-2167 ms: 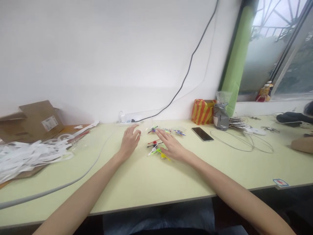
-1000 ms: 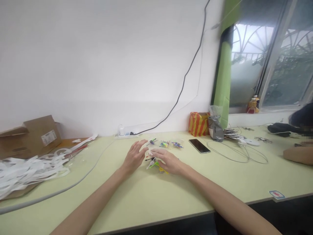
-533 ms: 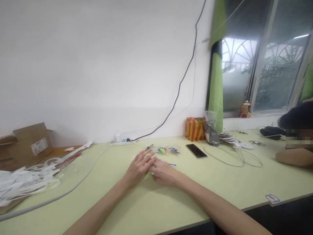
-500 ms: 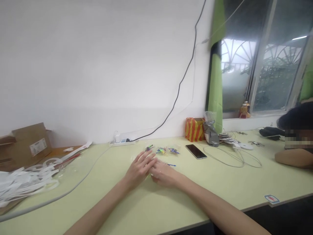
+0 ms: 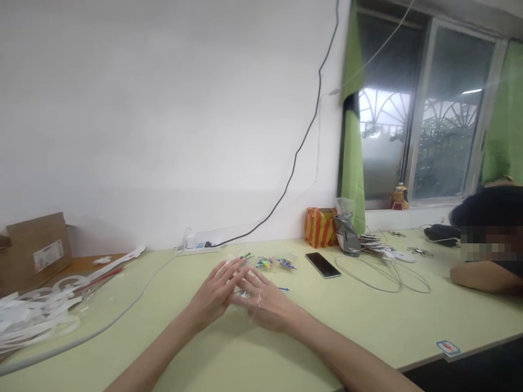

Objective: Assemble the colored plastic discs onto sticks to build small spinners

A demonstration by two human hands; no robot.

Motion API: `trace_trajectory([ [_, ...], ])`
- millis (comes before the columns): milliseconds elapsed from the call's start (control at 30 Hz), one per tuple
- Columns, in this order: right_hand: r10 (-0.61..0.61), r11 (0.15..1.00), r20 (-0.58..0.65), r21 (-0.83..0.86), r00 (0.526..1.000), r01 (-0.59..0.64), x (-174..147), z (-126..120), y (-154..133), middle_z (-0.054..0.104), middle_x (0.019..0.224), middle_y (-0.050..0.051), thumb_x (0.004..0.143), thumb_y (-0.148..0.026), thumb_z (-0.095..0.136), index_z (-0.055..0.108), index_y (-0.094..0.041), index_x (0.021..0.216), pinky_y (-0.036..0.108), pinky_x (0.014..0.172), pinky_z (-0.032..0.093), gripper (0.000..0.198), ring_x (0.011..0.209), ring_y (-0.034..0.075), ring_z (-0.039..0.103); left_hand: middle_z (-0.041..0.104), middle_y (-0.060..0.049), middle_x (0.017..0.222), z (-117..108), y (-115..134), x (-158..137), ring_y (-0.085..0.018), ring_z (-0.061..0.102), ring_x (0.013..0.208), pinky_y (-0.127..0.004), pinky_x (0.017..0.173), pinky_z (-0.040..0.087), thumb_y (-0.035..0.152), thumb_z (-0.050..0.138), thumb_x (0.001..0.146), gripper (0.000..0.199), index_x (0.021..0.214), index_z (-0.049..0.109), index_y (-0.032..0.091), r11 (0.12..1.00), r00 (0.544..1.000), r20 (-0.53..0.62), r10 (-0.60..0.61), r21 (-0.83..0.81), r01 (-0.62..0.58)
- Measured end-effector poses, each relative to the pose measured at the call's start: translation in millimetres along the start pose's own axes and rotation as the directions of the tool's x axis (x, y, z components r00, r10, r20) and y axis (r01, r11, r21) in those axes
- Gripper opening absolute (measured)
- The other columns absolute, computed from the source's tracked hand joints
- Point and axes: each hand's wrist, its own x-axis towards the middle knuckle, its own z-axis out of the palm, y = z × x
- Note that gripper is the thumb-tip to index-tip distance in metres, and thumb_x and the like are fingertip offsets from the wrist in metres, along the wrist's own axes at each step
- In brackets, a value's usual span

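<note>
My left hand [image 5: 212, 294] lies low over the table with its fingers stretched out, their tips over the fingers of my right hand [image 5: 272, 305]. My right hand is also open, its fingers extended under and beside the left ones. A bit of clear plastic film [image 5: 258, 300] clings by the right hand; what lies beneath the hands is mostly hidden. Just beyond the fingertips are small colourful plastic pieces: a green-and-yellow bunch [image 5: 265, 264] and a blue-purple bunch [image 5: 287, 264], seemingly in clear bags. A thin blue arrow-shaped piece [image 5: 283, 289] sits right of the fingers.
A phone [image 5: 322, 265] lies to the right, near a striped bag [image 5: 320, 227], a grey pouch [image 5: 347, 237] and a looped cable [image 5: 368, 287]. Leftward are a cardboard box [image 5: 36, 247], white strips [image 5: 36, 321] and a thick cable [image 5: 102, 329]. A person [image 5: 482, 272] leans at the far right.
The view has tilted up and shifted slightly. My right hand's fingers have straightened and spread, showing more from under my left hand.
</note>
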Motion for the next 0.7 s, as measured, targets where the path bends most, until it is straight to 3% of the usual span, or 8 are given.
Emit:
trace_trajectory([
  [100,0.024,1.0,0.068,-0.02,0.997,-0.023,0,7,-3,0.059,0.138,0.015,0.09,-0.014,0.053,0.06,-0.02,0.132,0.051,0.115,0.038,0.043,0.138,0.03,0.045,0.045,-0.007,0.155,0,12,4,-0.024,0.042,0.144,-0.046,0.117,0.039,-0.001,0.037,0.088,0.081,0.161,0.016,0.026,0.999,0.999,0.03,0.042,0.003,-0.042],
  [167,0.066,0.998,0.156,-0.033,0.986,-0.061,0,12,-4,0.067,0.125,0.018,0.089,-0.013,0.052,0.065,-0.015,0.125,0.045,0.102,0.05,0.038,0.119,0.03,0.06,0.047,-0.006,0.153,-1,23,8,-0.023,0.045,0.141,-0.046,0.117,0.039,0.001,0.038,0.089,0.078,0.16,0.02,0.025,0.997,0.996,0.045,0.079,-0.014,-0.079],
  [233,0.107,0.994,0.24,-0.053,0.965,-0.097,1,18,-5,0.071,0.114,0.018,0.087,-0.012,0.051,0.069,-0.012,0.116,0.04,0.088,0.057,0.034,0.103,0.029,0.067,0.048,-0.006,0.153,-1,32,11,-0.024,0.046,0.14,-0.046,0.116,0.039,0.003,0.039,0.091,0.074,0.159,0.024,0.025,0.994,0.993,0.058,0.104,-0.037,-0.102],
  [300,0.12,0.992,0.261,-0.079,0.958,-0.103,1,21,-5,0.073,0.111,0.018,0.086,-0.011,0.05,0.071,-0.012,0.111,0.04,0.085,0.057,0.032,0.099,0.03,0.067,0.047,-0.006,0.153,-2,36,12,-0.024,0.047,0.14,-0.045,0.117,0.039,0.005,0.041,0.091,0.072,0.159,0.025,0.024,0.992,0.99,0.072,0.118,-0.057,-0.114],
  [367,0.088,0.994,0.216,-0.087,0.972,-0.071,0,21,-5,0.071,0.114,0.017,0.088,-0.011,0.05,0.07,-0.013,0.112,0.043,0.095,0.053,0.032,0.109,0.031,0.064,0.044,-0.005,0.155,-4,34,12,-0.024,0.044,0.142,-0.045,0.119,0.037,0.004,0.042,0.089,0.078,0.16,0.021,0.026,0.993,0.99,0.098,0.1,-0.064,-0.094],
  [533,-0.008,1.0,0.063,-0.01,0.998,0.008,0,0,-4,0.051,0.146,0.013,0.095,-0.017,0.051,0.057,-0.025,0.137,0.049,0.115,0.036,0.044,0.141,0.028,0.039,0.031,-0.003,0.163,-9,13,3,-0.025,0.028,0.15,-0.05,0.122,0.029,-0.003,0.044,0.08,0.095,0.161,0.009,0.03,0.998,0.98,0.193,-0.053,-0.031,0.06],
  [600,-0.019,1.0,0.069,0.021,0.997,0.018,0,-6,-5,0.045,0.151,0.012,0.096,-0.019,0.052,0.052,-0.029,0.142,0.049,0.117,0.033,0.047,0.146,0.027,0.032,0.032,-0.004,0.162,-9,9,0,-0.026,0.027,0.151,-0.052,0.122,0.029,-0.002,0.046,0.08,0.093,0.161,0.011,0.03,0.996,0.975,0.212,-0.071,-0.038,0.081],
  [700,-0.006,0.999,0.132,0.034,0.991,0.002,-2,2,-5,0.051,0.146,0.013,0.097,-0.02,0.05,0.056,-0.023,0.139,0.048,0.116,0.035,0.043,0.142,0.027,0.039,0.04,-0.006,0.158,-9,16,1,-0.025,0.033,0.148,-0.051,0.122,0.028,-0.001,0.045,0.081,0.088,0.16,0.019,0.028,0.994,0.968,0.246,-0.043,-0.083,0.065],
])
